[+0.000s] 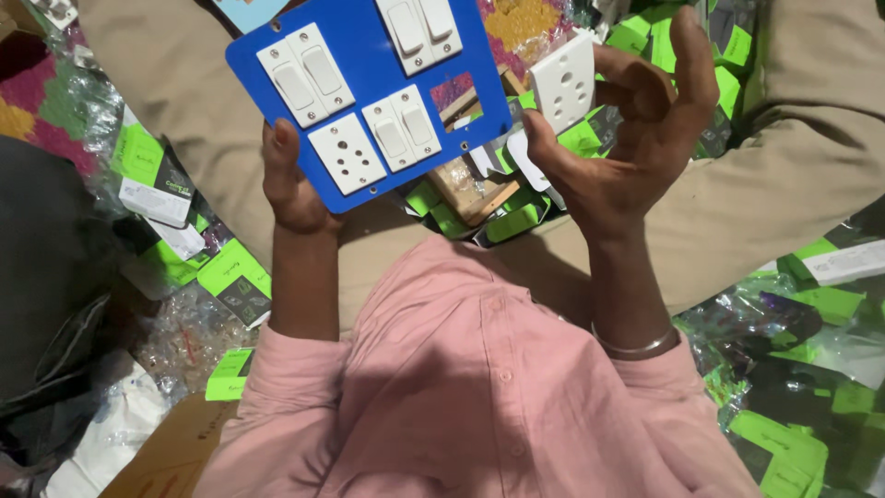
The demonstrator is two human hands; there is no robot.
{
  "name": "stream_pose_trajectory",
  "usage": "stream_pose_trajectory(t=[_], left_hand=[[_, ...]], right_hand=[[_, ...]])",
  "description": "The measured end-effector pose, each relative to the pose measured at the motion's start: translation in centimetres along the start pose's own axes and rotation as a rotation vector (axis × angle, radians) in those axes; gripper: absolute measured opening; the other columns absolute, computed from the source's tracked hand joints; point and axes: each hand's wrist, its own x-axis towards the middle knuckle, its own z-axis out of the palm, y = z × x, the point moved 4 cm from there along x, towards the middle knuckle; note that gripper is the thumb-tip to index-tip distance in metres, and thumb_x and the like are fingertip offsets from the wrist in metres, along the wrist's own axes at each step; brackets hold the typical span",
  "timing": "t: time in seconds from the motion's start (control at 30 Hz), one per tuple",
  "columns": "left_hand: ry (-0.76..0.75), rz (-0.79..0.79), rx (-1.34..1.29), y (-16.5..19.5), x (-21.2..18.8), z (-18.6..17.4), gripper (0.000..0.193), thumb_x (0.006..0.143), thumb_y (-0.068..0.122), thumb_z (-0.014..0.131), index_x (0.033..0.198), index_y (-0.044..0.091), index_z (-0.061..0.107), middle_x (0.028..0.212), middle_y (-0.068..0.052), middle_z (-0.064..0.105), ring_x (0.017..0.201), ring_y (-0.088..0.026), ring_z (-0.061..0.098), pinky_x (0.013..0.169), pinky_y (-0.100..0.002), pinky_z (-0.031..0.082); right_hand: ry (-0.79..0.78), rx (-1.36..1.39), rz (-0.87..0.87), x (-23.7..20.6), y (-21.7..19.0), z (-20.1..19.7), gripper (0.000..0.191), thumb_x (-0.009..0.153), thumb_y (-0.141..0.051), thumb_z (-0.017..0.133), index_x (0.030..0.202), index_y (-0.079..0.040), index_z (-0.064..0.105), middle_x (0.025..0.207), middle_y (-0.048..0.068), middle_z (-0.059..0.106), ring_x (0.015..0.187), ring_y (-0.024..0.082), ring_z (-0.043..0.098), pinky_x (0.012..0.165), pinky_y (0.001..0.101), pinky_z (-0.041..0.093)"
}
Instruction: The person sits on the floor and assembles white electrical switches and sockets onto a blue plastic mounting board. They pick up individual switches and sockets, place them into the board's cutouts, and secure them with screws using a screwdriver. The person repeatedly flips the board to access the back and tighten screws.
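Off to the left the floor's buried in green and black cartons (235,281) and crinkly plastic wrap, so hardly any free room. The left hand (290,180) pinches the lower edge of a blue switch plate (364,92), thumb on top, with one rectangular slot (458,100) unfilled. Right beside it the right hand (636,138) grips a white socket module (562,81) in its fingertips.

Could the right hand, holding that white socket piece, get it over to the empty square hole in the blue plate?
Probably yes. The right hand holds the white socket module just beside the blue plate, close to the empty square opening. Nothing lies between them, and the left hand grips the plate's lower edge, away from the opening.
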Motion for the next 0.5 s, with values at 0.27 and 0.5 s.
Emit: stream_pose_trajectory(t=[0.27,0.5], left_hand=[[0.093,-0.023,0.109,-1.8,-0.1,0.6,0.065,0.099,0.026,0.075,0.148,-0.003,0.044,0.139,-0.017,0.061,0.126,-0.027,0.064,0.109,-0.039,0.054],[0.077,-0.099,0.152,-2.8,-0.1,1.4,0.07,0.092,0.023,0.086,0.145,-0.002,0.047,0.128,-0.012,0.064,0.109,-0.019,0.065,0.098,-0.033,0.056]], right_hand=[[-0.052,-0.162,0.044,-0.5,0.4,2.4,0.06,0.091,-0.009,0.1,0.135,-0.006,0.059,0.121,0.01,0.071,0.102,0.011,0.074,0.086,0.0237,0.064],[-0.052,-0.394,-0.075,-0.9,1.2,4.3,0.036,0.085,-0.017,0.098,0.103,-0.007,0.069,0.098,0.006,0.067,0.094,0.026,0.061,0.087,0.0401,0.05]])
